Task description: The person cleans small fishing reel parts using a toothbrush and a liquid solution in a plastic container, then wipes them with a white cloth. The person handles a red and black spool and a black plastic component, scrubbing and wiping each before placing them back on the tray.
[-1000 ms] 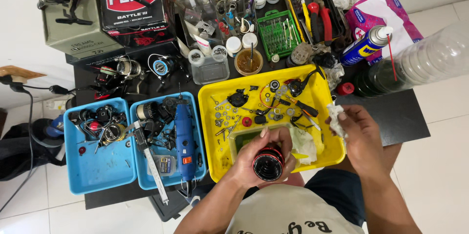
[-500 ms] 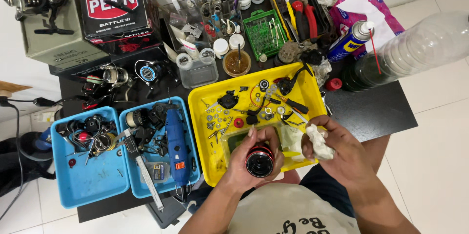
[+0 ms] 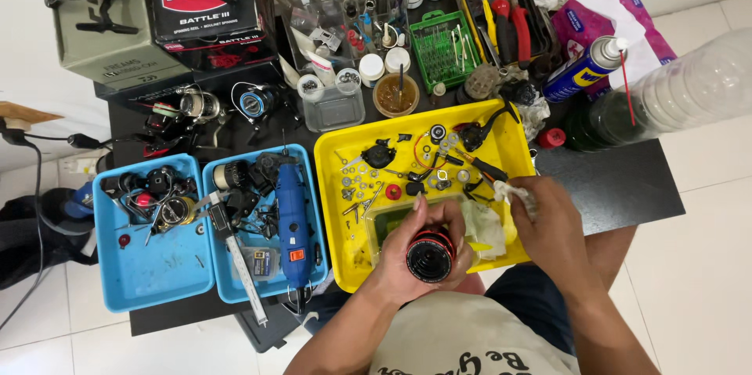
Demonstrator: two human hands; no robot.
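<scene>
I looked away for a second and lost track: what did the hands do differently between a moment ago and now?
Very little. The right hand, gripping a crumpled white cloth, drew in from the yellow tray's right edge toward the black and red spool, then stopped above the tray. The left hand kept its grip on the spool throughout. Nothing was picked up or let go; the parts in the tray and the blue trays lie as before.

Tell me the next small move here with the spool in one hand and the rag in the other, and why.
Probably bring the right hand with its white rag across to the black and red spool. The left hand holds the spool over the yellow tray, open end facing up, and the rag sits just beside it, not yet touching.
</scene>
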